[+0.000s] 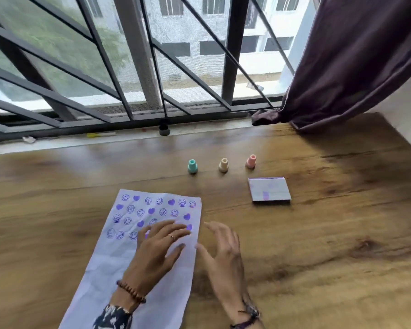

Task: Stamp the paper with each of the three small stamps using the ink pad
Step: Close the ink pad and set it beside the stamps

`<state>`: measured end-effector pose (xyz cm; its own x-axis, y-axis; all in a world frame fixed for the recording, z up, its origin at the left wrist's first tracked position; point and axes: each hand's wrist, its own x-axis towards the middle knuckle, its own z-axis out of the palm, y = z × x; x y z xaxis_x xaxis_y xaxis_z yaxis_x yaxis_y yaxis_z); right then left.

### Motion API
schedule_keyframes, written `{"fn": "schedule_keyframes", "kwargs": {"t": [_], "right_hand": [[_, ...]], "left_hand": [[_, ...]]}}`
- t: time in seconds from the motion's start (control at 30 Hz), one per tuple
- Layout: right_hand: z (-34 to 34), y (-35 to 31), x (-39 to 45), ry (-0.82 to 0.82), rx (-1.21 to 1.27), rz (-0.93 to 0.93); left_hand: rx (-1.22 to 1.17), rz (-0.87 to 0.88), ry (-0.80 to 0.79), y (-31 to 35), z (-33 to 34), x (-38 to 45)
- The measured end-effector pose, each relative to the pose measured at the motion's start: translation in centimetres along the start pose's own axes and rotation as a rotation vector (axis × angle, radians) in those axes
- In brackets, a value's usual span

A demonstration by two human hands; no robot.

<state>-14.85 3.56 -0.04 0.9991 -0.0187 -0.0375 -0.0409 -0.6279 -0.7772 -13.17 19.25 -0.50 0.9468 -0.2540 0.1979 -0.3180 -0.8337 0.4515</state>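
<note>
A long white paper (109,262) lies on the wooden table, its upper part covered with several purple smiley and heart prints. My left hand (159,248) rests flat on the paper with fingers spread, holding nothing. Beside the paper's right edge, my right hand (221,248) hovers open over the table. Three small stamps stand upright in a row further back: a teal stamp (192,166), a cream stamp (223,165) and a pink stamp (250,161). The ink pad (269,191), a flat square with purple smudges on its closed lid, sits right of the paper.
The wooden table (330,245) stretches wide to the right and left. A barred window runs along the far edge, with a small dark cap (164,129) and a yellow item (93,135) on the sill. A dark curtain (342,67) hangs at the back right.
</note>
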Motion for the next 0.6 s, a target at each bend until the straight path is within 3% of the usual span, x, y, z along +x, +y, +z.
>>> {"fn": "schedule_keyframes", "kwargs": {"t": [0.13, 0.33, 0.6], "right_hand": [[2.2, 1.2, -1.0, -0.194, -0.168, 0.037], [1.0, 4.2, 0.1, -0.318, -0.32, 0.055], [-0.8, 4.6, 3.3, -0.403, -0.394, -0.014]], "left_hand": [[0.012, -0.06, -0.06, -3.1, -1.3, -1.5], [0.047, -0.283, -0.399, -7.0, -1.0, -4.1], [-0.053, -0.419, -0.281, -5.0, 1.4, -6.4]]}}
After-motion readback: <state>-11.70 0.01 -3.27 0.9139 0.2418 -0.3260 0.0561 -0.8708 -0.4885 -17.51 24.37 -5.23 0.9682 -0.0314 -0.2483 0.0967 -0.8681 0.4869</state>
